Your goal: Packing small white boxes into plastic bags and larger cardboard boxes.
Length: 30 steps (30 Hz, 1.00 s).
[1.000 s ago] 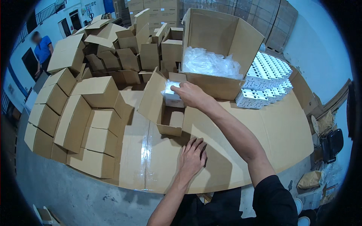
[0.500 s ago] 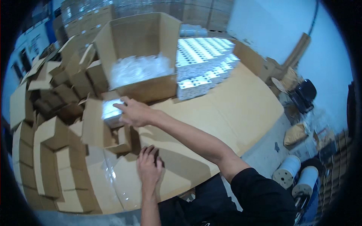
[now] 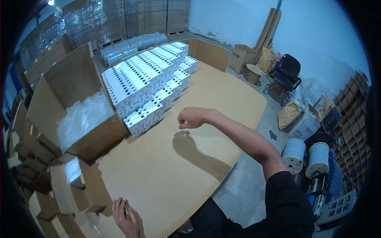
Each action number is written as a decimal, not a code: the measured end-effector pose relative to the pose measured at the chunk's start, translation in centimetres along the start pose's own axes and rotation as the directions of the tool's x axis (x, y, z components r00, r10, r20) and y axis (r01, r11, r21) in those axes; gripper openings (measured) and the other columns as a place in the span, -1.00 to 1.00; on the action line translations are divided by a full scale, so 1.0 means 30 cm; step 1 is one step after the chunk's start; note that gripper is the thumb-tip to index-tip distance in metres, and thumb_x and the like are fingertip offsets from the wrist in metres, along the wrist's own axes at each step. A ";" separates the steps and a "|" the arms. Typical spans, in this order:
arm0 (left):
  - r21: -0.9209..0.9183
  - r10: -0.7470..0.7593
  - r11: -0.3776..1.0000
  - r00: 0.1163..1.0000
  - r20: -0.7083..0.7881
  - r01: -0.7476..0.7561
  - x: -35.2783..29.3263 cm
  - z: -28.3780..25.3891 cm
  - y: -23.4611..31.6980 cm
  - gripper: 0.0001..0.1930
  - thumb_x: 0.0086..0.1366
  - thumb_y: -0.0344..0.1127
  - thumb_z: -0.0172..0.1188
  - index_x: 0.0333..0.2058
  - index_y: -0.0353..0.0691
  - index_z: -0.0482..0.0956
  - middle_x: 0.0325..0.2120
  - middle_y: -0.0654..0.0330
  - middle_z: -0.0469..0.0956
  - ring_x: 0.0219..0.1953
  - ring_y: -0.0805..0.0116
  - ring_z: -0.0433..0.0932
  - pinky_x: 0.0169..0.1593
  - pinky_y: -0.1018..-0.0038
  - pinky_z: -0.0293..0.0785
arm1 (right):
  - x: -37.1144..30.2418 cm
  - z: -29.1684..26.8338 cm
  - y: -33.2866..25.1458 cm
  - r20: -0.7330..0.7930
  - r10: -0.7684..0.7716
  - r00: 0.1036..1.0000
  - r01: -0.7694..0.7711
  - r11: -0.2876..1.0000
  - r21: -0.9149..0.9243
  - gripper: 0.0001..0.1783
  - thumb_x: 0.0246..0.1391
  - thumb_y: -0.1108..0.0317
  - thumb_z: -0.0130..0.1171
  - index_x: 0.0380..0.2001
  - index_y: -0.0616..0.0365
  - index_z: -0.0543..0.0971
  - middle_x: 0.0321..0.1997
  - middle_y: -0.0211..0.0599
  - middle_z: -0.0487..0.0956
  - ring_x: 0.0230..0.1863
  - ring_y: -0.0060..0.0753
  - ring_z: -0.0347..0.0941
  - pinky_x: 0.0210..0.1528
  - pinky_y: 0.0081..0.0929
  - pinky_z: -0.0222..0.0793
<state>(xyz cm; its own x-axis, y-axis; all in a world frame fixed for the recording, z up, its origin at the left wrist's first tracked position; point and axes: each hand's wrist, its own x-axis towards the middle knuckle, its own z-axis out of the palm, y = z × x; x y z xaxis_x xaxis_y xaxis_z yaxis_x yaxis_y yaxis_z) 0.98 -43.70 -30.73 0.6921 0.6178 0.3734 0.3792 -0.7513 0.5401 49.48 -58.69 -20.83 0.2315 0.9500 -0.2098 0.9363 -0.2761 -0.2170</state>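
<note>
My right hand [image 3: 192, 118] hovers over the tan tabletop [image 3: 222, 103], to the right of the stacked white boxes [image 3: 145, 75]. Its fingers curl inward and nothing shows in them. At the lower left, my left hand [image 3: 126, 219] rests by the table's near side with fingers extended and apart, next to an open small carton [image 3: 94, 186]. Inside that carton's far end sits a white box [image 3: 73, 171] with a shiny top. A large open carton [image 3: 105, 137] stands beyond it, with crumpled clear plastic bags [image 3: 85, 119] in it.
Several empty cardboard cartons [image 3: 41, 206] crowd the left edge. Wrapped rolls [image 3: 135, 47] lie behind the white stack. On the floor at right are a black chair [image 3: 286, 71], a paper sack [image 3: 289, 116] and two cable spools [image 3: 293, 152].
My right hand has left the white box in the small carton and moved right, over the table. The view has swung to the right. My left hand still rests near the small carton.
</note>
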 end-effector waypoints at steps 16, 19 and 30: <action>0.179 0.066 0.981 0.994 0.083 -0.081 0.099 0.010 0.130 -0.68 0.36 -0.36 0.05 0.02 -0.38 0.55 0.03 -0.20 0.55 0.10 -0.25 0.48 0.21 -0.07 0.35 | 0.275 -0.308 1.019 -0.364 0.583 0.726 -0.610 0.791 0.048 -0.42 0.06 0.37 0.18 0.21 0.03 0.47 0.11 0.03 0.58 0.16 0.06 0.51 0.11 -0.10 0.48; 0.209 0.176 0.957 0.975 0.132 -0.201 0.082 0.002 0.038 -0.65 0.36 -0.29 0.10 0.03 -0.37 0.51 -0.03 -0.21 0.57 0.00 -0.27 0.53 0.13 -0.15 0.39 | 0.325 -0.290 0.975 -0.385 0.635 0.669 -0.624 0.762 0.172 -0.37 0.08 0.51 0.01 0.28 -0.03 0.37 0.39 0.14 0.28 0.25 0.18 0.40 0.21 0.02 0.39; 0.256 0.229 0.930 0.960 0.159 -0.264 0.107 0.018 0.010 -0.71 0.41 -0.36 0.06 0.04 -0.33 0.51 -0.08 -0.22 0.58 -0.10 -0.22 0.56 0.03 -0.12 0.45 | 0.343 -0.170 1.156 -0.698 0.501 0.512 -0.492 0.837 0.240 -0.58 0.05 0.56 0.08 0.02 0.08 0.41 0.07 0.03 0.43 0.12 0.16 0.43 0.11 -0.06 0.38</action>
<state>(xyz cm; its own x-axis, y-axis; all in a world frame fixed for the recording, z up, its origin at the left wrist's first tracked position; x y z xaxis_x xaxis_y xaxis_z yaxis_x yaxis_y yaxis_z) 3.65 -42.07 -29.76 0.8493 0.3840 0.3623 0.3268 -0.9214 0.2104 85.68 -57.74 -25.65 0.7721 0.4497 0.4490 0.6061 -0.7335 -0.3076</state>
